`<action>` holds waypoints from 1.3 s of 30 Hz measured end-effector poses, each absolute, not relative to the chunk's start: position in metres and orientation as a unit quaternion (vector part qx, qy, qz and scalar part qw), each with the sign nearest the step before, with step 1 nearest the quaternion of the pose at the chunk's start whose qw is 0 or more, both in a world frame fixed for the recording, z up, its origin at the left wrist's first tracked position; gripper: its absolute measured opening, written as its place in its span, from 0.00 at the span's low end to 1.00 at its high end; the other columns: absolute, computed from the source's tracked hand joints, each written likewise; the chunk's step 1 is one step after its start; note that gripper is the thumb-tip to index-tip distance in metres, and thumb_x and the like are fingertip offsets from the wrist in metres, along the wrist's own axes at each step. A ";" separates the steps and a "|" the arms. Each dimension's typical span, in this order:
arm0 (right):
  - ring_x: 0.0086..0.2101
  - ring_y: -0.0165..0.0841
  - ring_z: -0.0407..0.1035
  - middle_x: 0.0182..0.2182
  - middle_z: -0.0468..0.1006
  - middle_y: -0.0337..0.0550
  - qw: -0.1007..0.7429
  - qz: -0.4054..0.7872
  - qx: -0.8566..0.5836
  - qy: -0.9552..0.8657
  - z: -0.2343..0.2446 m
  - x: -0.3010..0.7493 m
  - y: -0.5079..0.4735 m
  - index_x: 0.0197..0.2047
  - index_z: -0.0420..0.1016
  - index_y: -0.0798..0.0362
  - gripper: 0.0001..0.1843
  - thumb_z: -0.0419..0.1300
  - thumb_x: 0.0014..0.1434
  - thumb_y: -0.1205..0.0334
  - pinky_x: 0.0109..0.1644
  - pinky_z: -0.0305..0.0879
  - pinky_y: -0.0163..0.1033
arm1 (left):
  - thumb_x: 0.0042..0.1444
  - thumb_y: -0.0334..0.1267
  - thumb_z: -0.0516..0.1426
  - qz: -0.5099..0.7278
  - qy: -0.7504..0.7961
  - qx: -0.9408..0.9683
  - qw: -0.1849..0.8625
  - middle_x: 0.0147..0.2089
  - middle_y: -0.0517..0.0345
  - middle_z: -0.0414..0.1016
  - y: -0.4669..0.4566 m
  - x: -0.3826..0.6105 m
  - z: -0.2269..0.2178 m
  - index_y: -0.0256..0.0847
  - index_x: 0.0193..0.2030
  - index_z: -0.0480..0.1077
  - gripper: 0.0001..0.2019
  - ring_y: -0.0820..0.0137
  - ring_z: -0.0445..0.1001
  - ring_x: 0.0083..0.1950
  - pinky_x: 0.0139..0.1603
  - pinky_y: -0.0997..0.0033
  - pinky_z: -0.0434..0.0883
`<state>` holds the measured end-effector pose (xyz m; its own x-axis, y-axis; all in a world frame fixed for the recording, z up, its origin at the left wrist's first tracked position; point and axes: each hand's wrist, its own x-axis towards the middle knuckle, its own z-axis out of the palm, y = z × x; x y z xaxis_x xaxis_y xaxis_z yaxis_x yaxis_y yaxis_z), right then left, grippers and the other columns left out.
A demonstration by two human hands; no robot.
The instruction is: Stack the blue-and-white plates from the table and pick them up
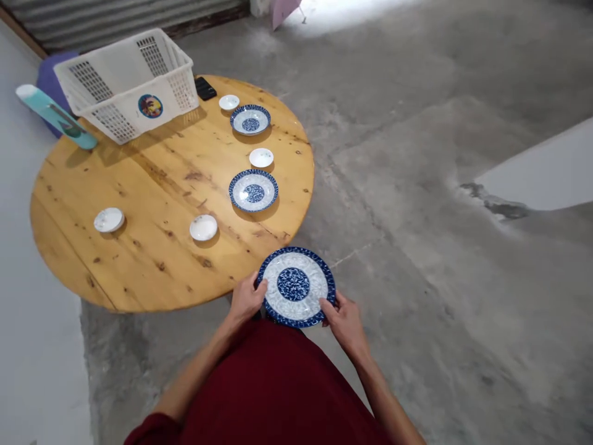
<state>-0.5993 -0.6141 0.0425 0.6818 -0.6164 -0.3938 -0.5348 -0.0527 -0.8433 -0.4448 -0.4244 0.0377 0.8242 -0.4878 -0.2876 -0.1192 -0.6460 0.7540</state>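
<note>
two hands grip one blue-and-white plate [295, 286]. the left hand [245, 300] has its thumb curled over the rim at nine o'clock, the other fingers tucked beneath and out of sight; the right hand [343, 321] pinches the rim at about four o'clock, thumb on top, fingers folded under. both are clamped on the plate, which is held roughly level just off the near edge of the round wooden table [152, 247], its far rim overlapping the tabletop at the table's five o'clock. i cannot tell whether it touches the wood.

outward on the table, two matching but smaller plates already lie flat: one [253, 191] toward three o'clock, another [250, 119] toward one o'clock. four small white dishes sit apart from each other: one [203, 227] near the centre-right, one [109, 220] toward eight o'clock, one [261, 157] between the two patterned plates, one [228, 102] at the far edge. as a judgement, the laying-out looks partly done, with the held plate not yet placed.

a white slotted basket [125, 83] stands at eleven o'clock; its inside looks bare, though the near wall hides part of the bottom. a small dark object [205, 88] beside it is too small to identify. a teal-and-white object [55, 116] lies at the ten o'clock edge, its nature unclear. the red garment [278, 395] covers the lower frame.
</note>
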 end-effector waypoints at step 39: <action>0.26 0.39 0.65 0.23 0.70 0.42 0.283 0.092 -0.954 0.036 -0.021 -0.231 -0.769 0.31 0.63 0.47 0.14 0.53 0.58 0.46 0.34 0.59 0.41 | 0.69 0.46 0.48 -0.258 0.014 0.954 0.152 0.50 0.39 0.84 -0.500 -0.214 0.029 0.38 0.49 0.80 0.21 0.50 0.81 0.52 0.45 0.62 0.69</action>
<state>-0.2307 -0.7694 -0.0211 0.9805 -0.0174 -0.1955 -0.1213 -0.8369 -0.5337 -0.2144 -0.5003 0.0289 0.8661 -0.0512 -0.4972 0.1059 -0.9533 0.2827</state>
